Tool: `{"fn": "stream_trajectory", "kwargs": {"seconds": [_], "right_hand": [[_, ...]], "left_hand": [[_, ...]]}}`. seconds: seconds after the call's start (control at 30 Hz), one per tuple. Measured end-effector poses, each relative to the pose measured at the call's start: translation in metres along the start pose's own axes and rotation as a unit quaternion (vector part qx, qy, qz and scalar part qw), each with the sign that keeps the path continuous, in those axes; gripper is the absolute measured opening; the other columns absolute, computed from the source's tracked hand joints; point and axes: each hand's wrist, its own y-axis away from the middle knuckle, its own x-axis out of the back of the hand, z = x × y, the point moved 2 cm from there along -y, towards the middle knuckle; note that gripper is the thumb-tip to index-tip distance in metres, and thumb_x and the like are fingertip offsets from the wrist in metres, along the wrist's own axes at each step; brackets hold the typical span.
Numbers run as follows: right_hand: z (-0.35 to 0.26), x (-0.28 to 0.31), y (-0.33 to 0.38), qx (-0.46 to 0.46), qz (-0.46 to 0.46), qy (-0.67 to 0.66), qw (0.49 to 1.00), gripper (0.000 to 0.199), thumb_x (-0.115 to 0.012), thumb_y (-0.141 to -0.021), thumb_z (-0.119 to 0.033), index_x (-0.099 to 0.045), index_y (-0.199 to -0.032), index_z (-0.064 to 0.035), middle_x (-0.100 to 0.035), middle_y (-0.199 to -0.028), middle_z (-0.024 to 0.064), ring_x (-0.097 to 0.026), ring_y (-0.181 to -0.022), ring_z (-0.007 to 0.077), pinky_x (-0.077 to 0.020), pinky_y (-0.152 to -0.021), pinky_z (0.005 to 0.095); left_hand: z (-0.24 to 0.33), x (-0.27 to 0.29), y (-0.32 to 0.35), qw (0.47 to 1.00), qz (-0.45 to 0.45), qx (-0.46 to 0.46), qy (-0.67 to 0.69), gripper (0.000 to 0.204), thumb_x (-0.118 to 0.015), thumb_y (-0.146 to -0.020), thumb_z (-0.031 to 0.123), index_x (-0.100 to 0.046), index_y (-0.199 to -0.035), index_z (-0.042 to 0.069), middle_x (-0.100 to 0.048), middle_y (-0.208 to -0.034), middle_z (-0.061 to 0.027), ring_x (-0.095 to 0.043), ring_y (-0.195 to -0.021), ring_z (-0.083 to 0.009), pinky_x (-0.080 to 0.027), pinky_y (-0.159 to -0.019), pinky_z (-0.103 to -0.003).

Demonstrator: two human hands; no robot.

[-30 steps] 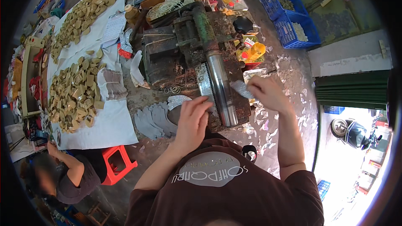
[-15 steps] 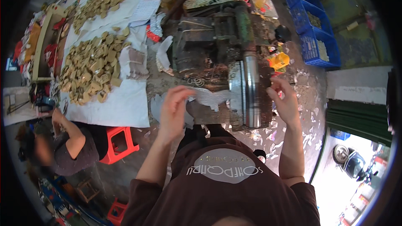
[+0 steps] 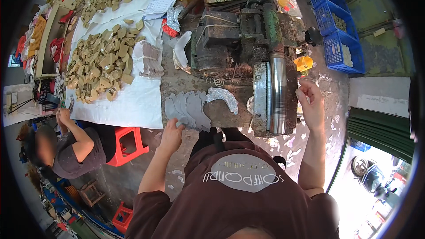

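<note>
Two hands up: left hand (image 3: 171,133) w/ fingers loosely curled on the near edge of a fan of grey sheets (image 3: 188,109), count unclear bc they overlap. One more sheet (image 3: 222,97) lies apart. Right hand (image 3: 311,104) by the one roller (image 3: 277,92), can't tell its grip.

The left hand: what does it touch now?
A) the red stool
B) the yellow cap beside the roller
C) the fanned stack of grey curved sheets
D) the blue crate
C: the left hand rests at the near edge of the fanned grey sheets on the bench.
</note>
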Motion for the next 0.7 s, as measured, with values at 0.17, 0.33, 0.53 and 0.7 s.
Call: {"fn": "stream_trajectory", "kwargs": {"seconds": [0.17, 0.33, 0.53, 0.7], "right_hand": [[0.000, 0.002, 0.002, -0.003, 0.025, -0.009, 1.000, 0.025, -0.062, -0.085, -0.004, -0.059, -0.109, 0.0010, -0.059, -0.086, 0.0030, -0.055, -0.079, 0.0109, -0.0456, -0.076, 0.0260], [-0.003, -0.001, 0.006, 0.004, 0.035, 0.004, 0.999, 0.023, -0.062, -0.085, -0.004, -0.059, -0.108, -0.0005, -0.060, -0.085, 0.0041, -0.056, -0.080, 0.0115, -0.0461, -0.077, 0.0269], [0.008, 0.008, 0.017, -0.009, 0.048, 0.009, 0.999, 0.023, -0.061, -0.085, -0.005, -0.060, -0.108, -0.0009, -0.060, -0.085, 0.0053, -0.056, -0.079, 0.0129, -0.0462, -0.077, 0.0280], [0.016, 0.014, 0.026, -0.025, 0.068, 0.020, 0.997, 0.024, -0.061, -0.085, -0.005, -0.060, -0.109, -0.0013, -0.061, -0.088, 0.0062, -0.057, -0.080, 0.0133, -0.0462, -0.077, 0.0280]], "left_hand": [[0.033, 0.032, -0.049, 0.996, 0.052, 0.003, 0.076, 0.032, -0.055, -0.069, -0.003, -0.063, -0.099, 0.006, -0.055, -0.102, -0.0151, -0.052, -0.097, -0.0327, -0.043, -0.082, -0.041], [0.101, 0.014, -0.125, 0.968, 0.148, -0.199, 0.047, 0.036, -0.056, -0.073, 0.004, -0.060, -0.108, 0.009, -0.057, -0.111, -0.0110, -0.052, -0.104, -0.0278, -0.040, -0.090, -0.040], [0.115, -0.036, -0.164, 0.964, 0.016, -0.236, -0.125, 0.029, -0.062, -0.072, 0.010, -0.059, -0.101, 0.009, -0.051, -0.105, -0.0081, -0.047, -0.105, -0.0258, -0.040, -0.086, -0.040], [0.118, -0.037, -0.164, 0.969, 0.022, -0.194, -0.148, 0.017, -0.060, -0.076, 0.014, -0.059, -0.093, 0.010, -0.052, -0.101, -0.0082, -0.047, -0.104, -0.0253, -0.040, -0.082, -0.039]]}}
